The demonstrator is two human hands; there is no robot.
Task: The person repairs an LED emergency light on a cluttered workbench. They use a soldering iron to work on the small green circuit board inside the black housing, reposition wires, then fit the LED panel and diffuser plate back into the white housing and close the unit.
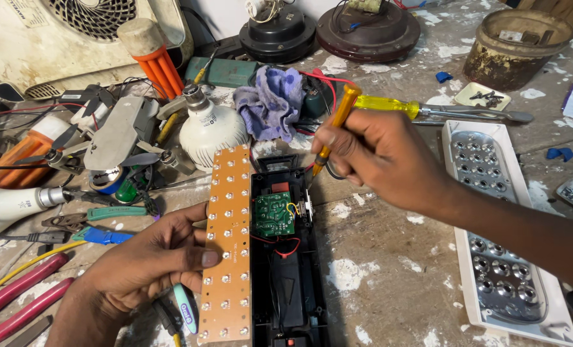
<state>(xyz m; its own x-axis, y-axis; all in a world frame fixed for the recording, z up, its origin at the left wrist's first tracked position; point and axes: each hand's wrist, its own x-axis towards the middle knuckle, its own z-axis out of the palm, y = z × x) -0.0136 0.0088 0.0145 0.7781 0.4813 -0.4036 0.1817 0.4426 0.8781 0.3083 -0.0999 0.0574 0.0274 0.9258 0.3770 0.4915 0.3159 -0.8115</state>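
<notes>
My left hand presses its thumb on a long orange LED circuit board, holding it tilted up beside an open black lamp housing. Inside the housing sit a small green circuit board and red and black wires. My right hand grips an orange-handled screwdriver, its tip pointing down at the housing's right edge near the green board.
A white reflector cover lies at the right. A yellow-handled screwdriver, a purple cloth, a white bulb, pliers, wires, fan motors and a rusty pot crowd the paint-spattered bench.
</notes>
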